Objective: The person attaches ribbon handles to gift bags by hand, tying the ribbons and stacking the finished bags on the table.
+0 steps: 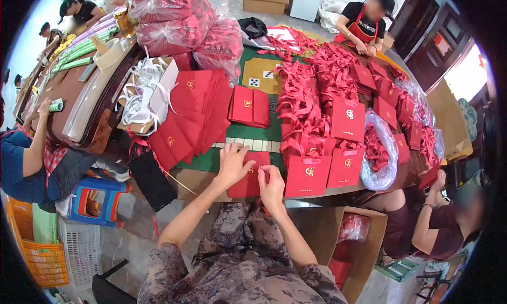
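Note:
A flat red paper bag (244,187) with a gold logo lies at the table edge before me. My left hand (233,165) rests on its left side, fingers spread. Over the bag's right side, my right hand (271,185) has thumb and fingers pinched together; whatever is between them is too small to make out. A little red shows below that wrist. Beyond my hands is a short stack of red bags (248,106), with a larger fanned pile (203,111) to its left. Red bags with ribbon handles (307,178) stand just right of my right hand.
White ribbons (145,90) fill a box at the left. Wrapped red bundles (169,34) are heaped behind. Rows of ribboned bags (303,87) cover the right side. An open carton (364,240) stands below right. Co-workers sit around, including one in a red apron (364,26).

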A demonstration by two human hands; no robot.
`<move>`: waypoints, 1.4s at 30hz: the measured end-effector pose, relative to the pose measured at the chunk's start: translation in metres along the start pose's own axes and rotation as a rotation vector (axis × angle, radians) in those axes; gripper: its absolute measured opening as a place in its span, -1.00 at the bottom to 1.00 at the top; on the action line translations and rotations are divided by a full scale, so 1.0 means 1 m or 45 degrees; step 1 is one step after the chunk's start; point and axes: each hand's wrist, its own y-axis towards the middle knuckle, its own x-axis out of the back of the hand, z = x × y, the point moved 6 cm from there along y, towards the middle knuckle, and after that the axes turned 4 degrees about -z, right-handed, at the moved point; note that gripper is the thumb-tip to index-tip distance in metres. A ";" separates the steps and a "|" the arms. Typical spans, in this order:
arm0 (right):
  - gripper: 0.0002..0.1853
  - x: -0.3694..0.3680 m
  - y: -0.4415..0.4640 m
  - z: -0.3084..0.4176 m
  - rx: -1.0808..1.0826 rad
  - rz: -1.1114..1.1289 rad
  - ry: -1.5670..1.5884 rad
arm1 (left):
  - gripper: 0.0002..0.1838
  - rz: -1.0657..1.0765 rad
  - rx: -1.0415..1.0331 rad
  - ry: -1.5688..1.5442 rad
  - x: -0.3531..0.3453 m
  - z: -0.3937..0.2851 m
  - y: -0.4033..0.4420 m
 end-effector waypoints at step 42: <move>-0.86 0.024 0.020 0.039 -0.039 0.262 -0.220 | -0.89 0.060 0.304 -0.635 0.042 -0.049 -0.017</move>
